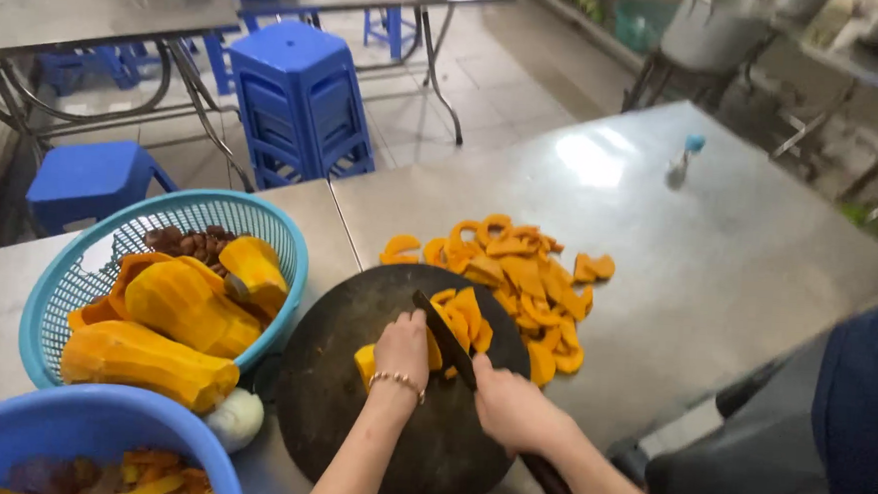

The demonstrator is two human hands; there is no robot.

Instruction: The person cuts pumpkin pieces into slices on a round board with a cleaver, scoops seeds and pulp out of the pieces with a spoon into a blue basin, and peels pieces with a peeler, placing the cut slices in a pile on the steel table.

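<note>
My left hand (403, 348) presses a small orange squash piece (365, 361) down on a round dark cutting board (349, 433). My right hand (514, 408) grips the handle of a dark knife (444, 336), whose blade lies right beside the left fingers, against the squash. Fresh slices (465, 319) rest on the board's far edge. A larger pile of orange squash slices (523, 271) spreads on the steel table (719, 252) beyond the board.
A teal basket (77, 278) at left holds peeled squash chunks (185, 309) and dark brown bits. A blue bowl (79, 429) sits at the bottom left, a white object (235, 419) beside it. Blue stools (301, 99) stand behind, a small bottle (682, 162) on the table.
</note>
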